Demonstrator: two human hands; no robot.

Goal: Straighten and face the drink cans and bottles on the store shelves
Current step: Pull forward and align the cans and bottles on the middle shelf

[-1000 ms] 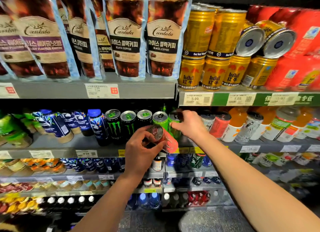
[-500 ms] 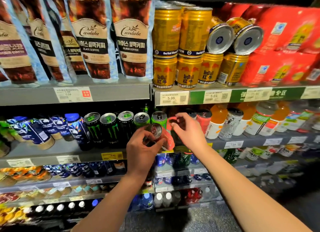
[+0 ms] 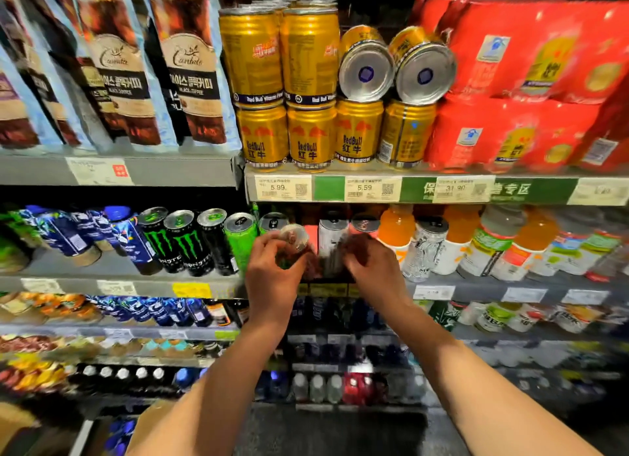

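The left hand point(image 3: 272, 278) grips a tilted pink can point(image 3: 295, 243) around its smooth, rigid, likely slippery body, below the rim; the right hand's point(image 3: 372, 268) grip is blurred.

A metal can point(image 3: 295, 243) with a shiny silver lid is held in the left grip point(image 3: 272, 278). Left of that grip, glossy black cans point(image 3: 185, 243) are seen. Above both grips, gold cans point(image 3: 262, 134) show polished metal, two bare silver ends turned outward. Up and left, coffee pouches point(image 3: 190, 81) appear as glossy plastic film. Paper price tags point(image 3: 282, 188) are fixed to the matt grey shelf edge point(image 3: 190, 171).
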